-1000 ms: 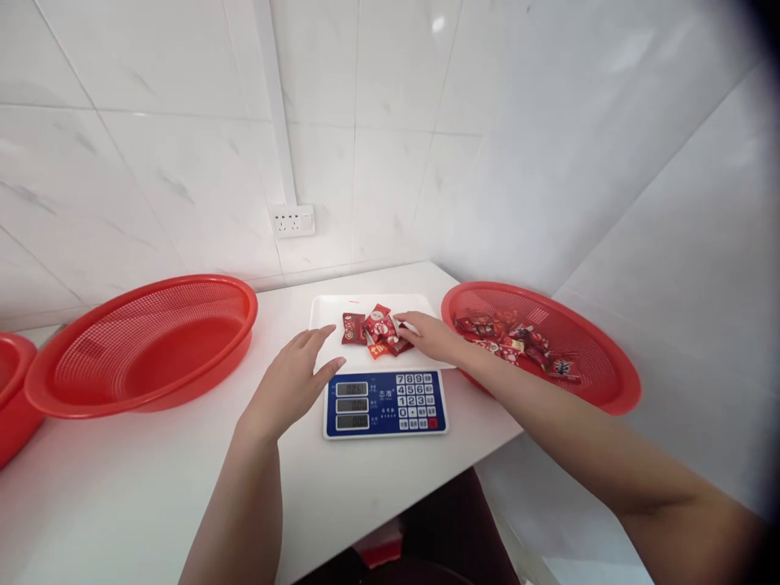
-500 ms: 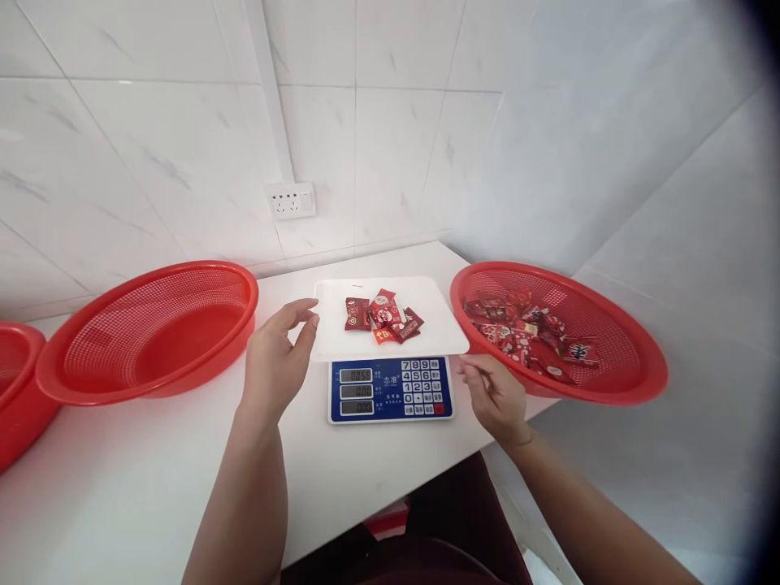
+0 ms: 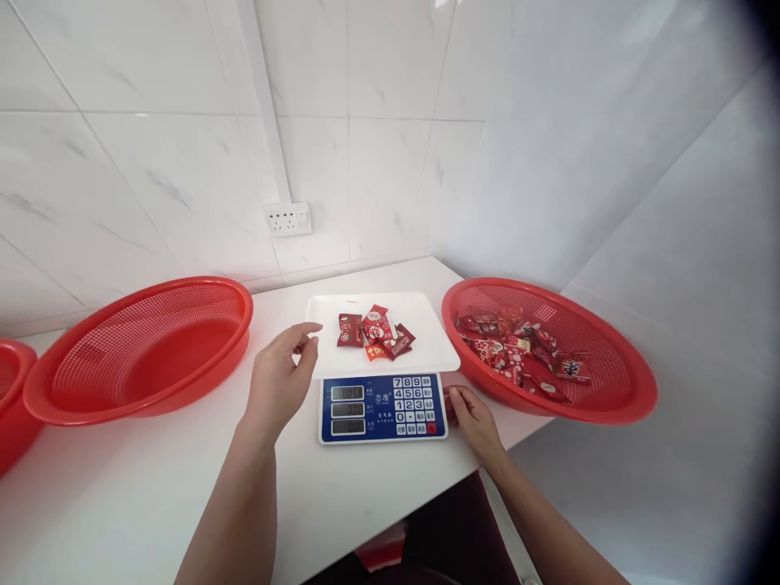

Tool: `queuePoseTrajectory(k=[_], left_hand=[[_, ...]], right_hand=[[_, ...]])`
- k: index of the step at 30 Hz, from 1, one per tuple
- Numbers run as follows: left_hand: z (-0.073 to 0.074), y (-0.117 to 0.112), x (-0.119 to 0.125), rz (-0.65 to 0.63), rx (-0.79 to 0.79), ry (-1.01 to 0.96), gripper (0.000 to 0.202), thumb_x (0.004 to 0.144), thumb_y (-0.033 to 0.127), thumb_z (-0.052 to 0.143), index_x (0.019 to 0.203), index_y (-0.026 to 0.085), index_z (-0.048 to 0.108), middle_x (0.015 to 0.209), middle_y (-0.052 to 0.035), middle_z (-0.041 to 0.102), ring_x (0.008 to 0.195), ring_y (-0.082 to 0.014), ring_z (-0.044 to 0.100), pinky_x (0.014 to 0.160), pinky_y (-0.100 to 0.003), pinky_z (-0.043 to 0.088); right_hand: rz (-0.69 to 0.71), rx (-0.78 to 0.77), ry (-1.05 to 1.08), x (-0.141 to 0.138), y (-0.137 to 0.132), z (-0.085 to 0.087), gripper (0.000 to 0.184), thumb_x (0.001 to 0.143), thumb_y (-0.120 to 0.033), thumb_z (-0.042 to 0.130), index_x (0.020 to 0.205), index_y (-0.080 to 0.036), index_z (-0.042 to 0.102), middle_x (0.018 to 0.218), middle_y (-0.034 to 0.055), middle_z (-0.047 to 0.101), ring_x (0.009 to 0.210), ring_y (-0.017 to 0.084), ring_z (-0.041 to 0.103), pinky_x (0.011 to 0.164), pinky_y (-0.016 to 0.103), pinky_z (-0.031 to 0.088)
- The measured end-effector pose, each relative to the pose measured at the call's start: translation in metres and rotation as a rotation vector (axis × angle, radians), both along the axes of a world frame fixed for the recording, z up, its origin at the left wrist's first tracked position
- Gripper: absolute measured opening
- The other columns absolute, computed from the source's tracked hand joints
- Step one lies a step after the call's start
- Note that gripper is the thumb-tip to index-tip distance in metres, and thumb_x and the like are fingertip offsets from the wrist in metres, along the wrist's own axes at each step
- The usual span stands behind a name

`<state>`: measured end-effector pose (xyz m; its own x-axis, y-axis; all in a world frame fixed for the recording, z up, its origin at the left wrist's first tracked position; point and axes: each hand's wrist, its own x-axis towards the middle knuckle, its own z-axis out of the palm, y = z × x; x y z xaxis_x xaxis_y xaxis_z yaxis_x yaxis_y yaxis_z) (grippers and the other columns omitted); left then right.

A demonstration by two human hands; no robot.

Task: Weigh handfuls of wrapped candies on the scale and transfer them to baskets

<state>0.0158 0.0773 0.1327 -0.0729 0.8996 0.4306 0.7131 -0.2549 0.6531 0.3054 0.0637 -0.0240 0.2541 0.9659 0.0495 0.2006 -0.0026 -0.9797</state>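
Note:
A digital scale (image 3: 383, 409) with a blue keypad panel stands on the table, and its top display shows dim digits. On its white weighing tray (image 3: 426, 313) lies a small pile of red candy packets (image 3: 376, 331). My left hand (image 3: 283, 370) is at the tray's left edge, thumb and index finger apart, holding nothing. Beside the scale's right edge is my right hand (image 3: 474, 418), its fingers curled together near the keypad. Whether anything is between those fingers is hidden.
A red mesh basket (image 3: 621, 357) of red candy packets stands to the right, close against the tray. On the left is another red basket (image 3: 146, 349) with a bare bottom, and part of a further one (image 3: 15, 398). A tiled wall with a socket (image 3: 288, 219) rises behind.
The view has tilted up slightly, so everything sits lower. My right hand has moved from beside the tray's front right corner down along the scale's right side. My left hand remains beside the tray.

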Motion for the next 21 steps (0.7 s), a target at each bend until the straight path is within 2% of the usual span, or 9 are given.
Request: queuePoseTrajectory(k=[3, 5, 6, 8, 9, 11, 15, 18, 21], left_hand=[[-0.006, 0.006, 0.001, -0.036, -0.054, 0.084, 0.031, 0.087, 0.036, 0.041, 0.108, 0.024, 0.060, 0.082, -0.0018, 0.062, 0.073, -0.0147, 0.058, 0.066, -0.027, 0.048], [-0.010, 0.012, -0.008, 0.001, -0.063, 0.199, 0.036, 0.087, 0.038, 0.041, 0.115, 0.023, 0.057, 0.104, -0.0070, 0.062, 0.093, -0.0195, 0.059, 0.078, -0.032, 0.049], [-0.013, 0.015, -0.016, 0.057, -0.058, 0.275, 0.039, 0.087, 0.039, 0.041, 0.119, 0.022, 0.054, 0.117, -0.0103, 0.057, 0.108, -0.0236, 0.054, 0.087, -0.037, 0.046], [-0.017, 0.020, -0.039, 0.247, -0.074, 0.436, 0.047, 0.087, 0.041, 0.039, 0.127, 0.017, 0.048, 0.138, -0.0159, 0.043, 0.132, -0.0320, 0.032, 0.103, -0.049, 0.033], [-0.019, 0.021, -0.053, 0.361, -0.129, 0.504, 0.050, 0.088, 0.042, 0.036, 0.130, 0.016, 0.045, 0.142, -0.0175, 0.037, 0.136, -0.0351, 0.023, 0.105, -0.055, 0.026], [-0.022, 0.021, -0.078, 0.511, -0.296, 0.574, 0.056, 0.089, 0.044, 0.030, 0.135, 0.013, 0.038, 0.142, -0.0200, 0.038, 0.136, -0.0380, 0.022, 0.104, -0.061, 0.021], [-0.027, 0.007, -0.105, 0.472, -0.443, 0.601, 0.056, 0.088, 0.045, 0.031, 0.130, 0.009, 0.043, 0.117, -0.0194, 0.061, 0.114, -0.0346, 0.052, 0.101, -0.056, 0.029], [-0.030, -0.010, -0.098, 0.426, -0.456, 0.612, 0.056, 0.088, 0.045, 0.031, 0.130, 0.011, 0.043, 0.118, -0.0173, 0.061, 0.112, -0.0330, 0.055, 0.101, -0.053, 0.031], [-0.031, -0.021, -0.076, 0.337, -0.406, 0.575, 0.054, 0.088, 0.046, 0.031, 0.130, 0.015, 0.044, 0.126, -0.0153, 0.057, 0.117, -0.0326, 0.050, 0.098, -0.050, 0.036]], right_hand=[[0.017, -0.012, 0.021, 0.001, 0.000, -0.001, 0.051, 0.073, -0.068, 0.052, 0.081, -0.019, 0.062, 0.059, 0.0010, 0.058, 0.054, 0.017, 0.054, 0.050, 0.029, 0.045], [0.025, -0.003, 0.021, 0.002, -0.001, -0.001, 0.051, 0.073, -0.068, 0.051, 0.082, -0.019, 0.062, 0.058, 0.0006, 0.058, 0.054, 0.017, 0.054, 0.051, 0.029, 0.045], [0.031, 0.003, 0.020, 0.002, -0.001, -0.001, 0.050, 0.074, -0.067, 0.051, 0.082, -0.019, 0.062, 0.057, 0.0003, 0.057, 0.054, 0.017, 0.054, 0.052, 0.029, 0.045], [0.049, 0.012, 0.021, 0.004, -0.002, -0.001, 0.050, 0.075, -0.066, 0.051, 0.082, -0.019, 0.063, 0.057, 0.0002, 0.056, 0.054, 0.017, 0.053, 0.052, 0.029, 0.046], [0.059, 0.016, 0.024, 0.004, -0.002, -0.001, 0.049, 0.075, -0.066, 0.051, 0.082, -0.018, 0.063, 0.057, 0.0003, 0.057, 0.055, 0.017, 0.054, 0.053, 0.029, 0.046], [0.073, 0.018, 0.034, 0.005, -0.001, -0.003, 0.050, 0.075, -0.066, 0.051, 0.082, -0.018, 0.063, 0.058, 0.0009, 0.058, 0.056, 0.018, 0.055, 0.053, 0.030, 0.046], [0.086, 0.007, 0.070, 0.005, 0.001, -0.007, 0.051, 0.074, -0.067, 0.051, 0.084, -0.018, 0.063, 0.063, 0.0029, 0.061, 0.060, 0.020, 0.058, 0.056, 0.031, 0.048], [0.083, 0.016, 0.065, 0.005, 0.001, -0.008, 0.053, 0.074, -0.067, 0.050, 0.086, -0.017, 0.063, 0.063, 0.0031, 0.062, 0.060, 0.020, 0.059, 0.058, 0.032, 0.049], [0.072, 0.022, 0.033, 0.005, 0.000, -0.008, 0.052, 0.075, -0.066, 0.049, 0.086, -0.017, 0.064, 0.062, 0.0030, 0.061, 0.059, 0.020, 0.058, 0.059, 0.032, 0.049]])
